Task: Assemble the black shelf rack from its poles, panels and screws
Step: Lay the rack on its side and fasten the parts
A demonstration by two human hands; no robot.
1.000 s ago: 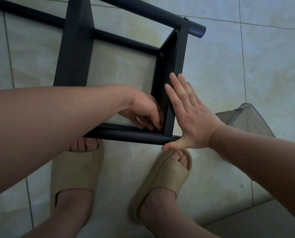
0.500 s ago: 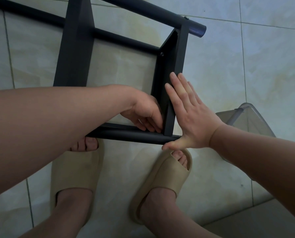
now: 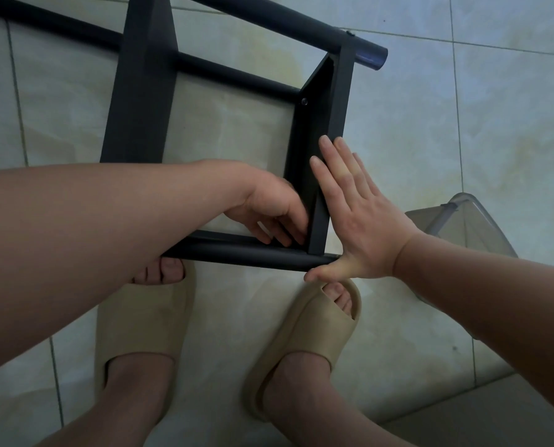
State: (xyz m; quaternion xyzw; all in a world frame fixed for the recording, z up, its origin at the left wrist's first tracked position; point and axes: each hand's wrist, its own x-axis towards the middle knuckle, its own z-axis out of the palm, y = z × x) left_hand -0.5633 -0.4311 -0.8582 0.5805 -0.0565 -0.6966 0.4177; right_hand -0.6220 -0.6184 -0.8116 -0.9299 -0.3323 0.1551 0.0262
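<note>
Head view, looking down. The partly built black shelf rack lay on its side on a pale tiled floor, directly in front of the person's feet. Its near pole ran across the frame just above the toes. A far pole crossed the top of the frame, and a lower pole lay closer to the floor. An end panel spanned from the near pole to the far pole, and a screw was seated in its inner face near the lower pole.

The right hand was spread flat. Its straight fingers pressed against the outer face of the end panel, and its thumb lay along the end of the near pole.

The left hand reached inside the frame, with its fingers curled into the corner where the end panel met the near pole. Whether they pinched anything could not be told.

Both feet wore beige slippers. A translucent plastic object stood on the floor to the right of the rack, apart from it.
</note>
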